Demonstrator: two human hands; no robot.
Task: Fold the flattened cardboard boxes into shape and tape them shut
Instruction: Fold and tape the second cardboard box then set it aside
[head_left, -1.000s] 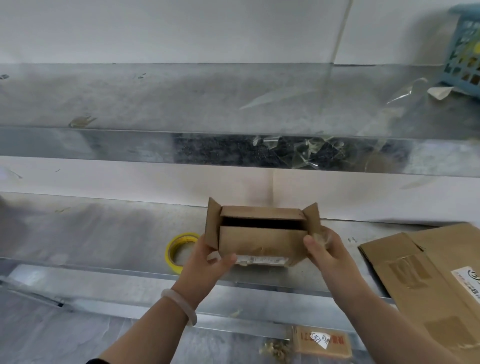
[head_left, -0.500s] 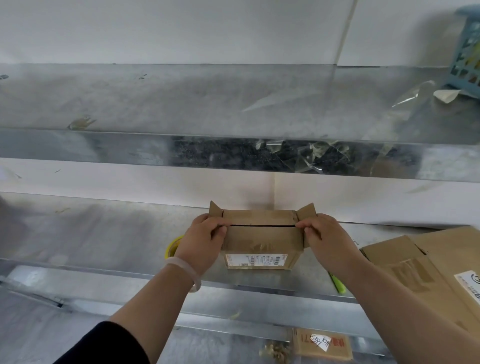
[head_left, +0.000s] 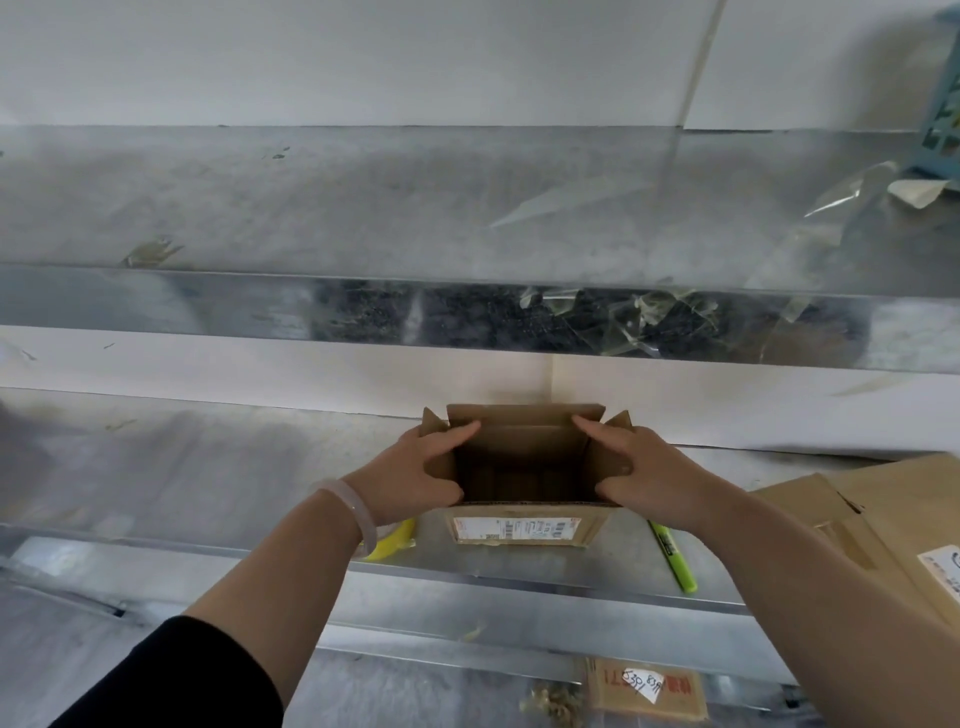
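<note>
The box (head_left: 524, 447) was seen open-topped on the table (head_left: 208, 467), near its front edge. Its side walls were gripped, one by the left hand (head_left: 415, 473), one by the right hand (head_left: 639, 473). It was judged light and bendy, best held at the corners.

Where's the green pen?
In the head view, the green pen lies on the metal shelf, just right of the open cardboard box. Its far end is tucked under the right hand, and the flat cardboard is to its right.
</note>
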